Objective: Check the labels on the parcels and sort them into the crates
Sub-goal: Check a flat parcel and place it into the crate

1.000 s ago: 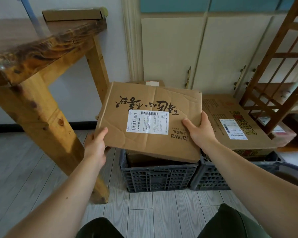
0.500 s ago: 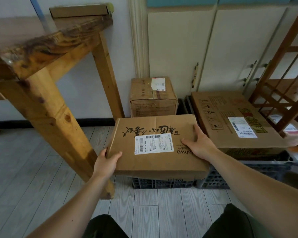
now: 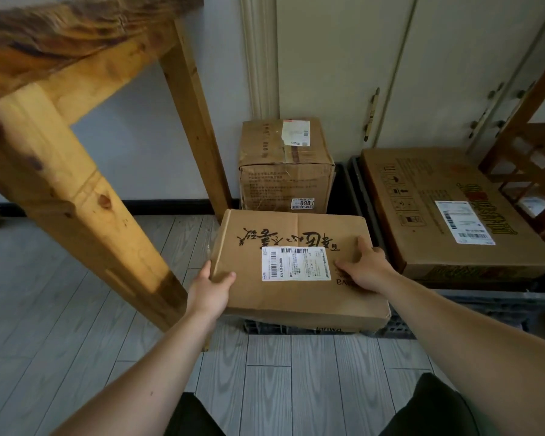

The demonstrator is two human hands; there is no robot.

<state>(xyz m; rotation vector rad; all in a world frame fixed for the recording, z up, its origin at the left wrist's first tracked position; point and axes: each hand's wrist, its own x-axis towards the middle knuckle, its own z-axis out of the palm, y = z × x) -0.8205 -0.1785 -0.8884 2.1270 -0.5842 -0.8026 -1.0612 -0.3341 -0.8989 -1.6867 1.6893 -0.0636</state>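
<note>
A flat brown cardboard parcel (image 3: 296, 297) with black brush lettering and a white barcode label (image 3: 295, 263) lies face up on top of the left dark plastic crate (image 3: 265, 328), covering almost all of it. My left hand (image 3: 210, 289) grips the parcel's near left corner, thumb on top. My right hand (image 3: 364, 265) lies flat on its right side, fingers spread over the top. To the right, a larger flat parcel (image 3: 428, 196) with its own white label (image 3: 464, 222) rests on the right crate (image 3: 497, 305).
A cube-shaped taped carton (image 3: 285, 166) stands on the floor behind the left crate, against the wall. A heavy wooden table leg (image 3: 85, 196) slants down at the left. A brown wooden lattice frame (image 3: 529, 143) leans at the far right. Grey plank floor lies in front.
The parcel was held tilted up above the crate with its label toward me. It has come down flat onto the left crate, and my right hand slid from its edge onto its top.
</note>
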